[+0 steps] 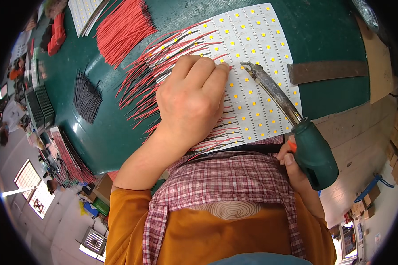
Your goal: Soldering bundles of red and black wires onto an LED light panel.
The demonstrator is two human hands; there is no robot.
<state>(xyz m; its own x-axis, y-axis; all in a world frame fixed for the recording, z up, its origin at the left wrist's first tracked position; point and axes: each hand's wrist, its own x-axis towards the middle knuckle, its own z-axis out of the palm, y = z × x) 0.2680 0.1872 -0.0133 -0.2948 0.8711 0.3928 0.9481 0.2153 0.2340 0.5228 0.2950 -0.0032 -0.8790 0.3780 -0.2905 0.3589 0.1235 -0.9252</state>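
Observation:
A white sheet of LED circuit boards point(261, 101), dotted with yellow chips, lies on the green table. Red and black wires point(139, 84) stick out in rows from its left part. My left hand point(192, 95) is closed over these wires, its fingertips pinched low at the sheet. A short red wire end shows beside the fingertips. My right hand point(292, 161) grips a soldering iron point(316, 152) by its green pistol-shaped handle. The iron's metal tip sits just right of my left fingertips; whether it touches the sheet I cannot tell.
A pile of red wires point(124, 33) and a smaller bunch of black wires point(87, 97) lie left of the sheet. More LED sheets point(86, 13) are stacked at the far left. A dark flat bar point(329, 72) overlaps the sheet's right edge, near brown cardboard point(380, 57).

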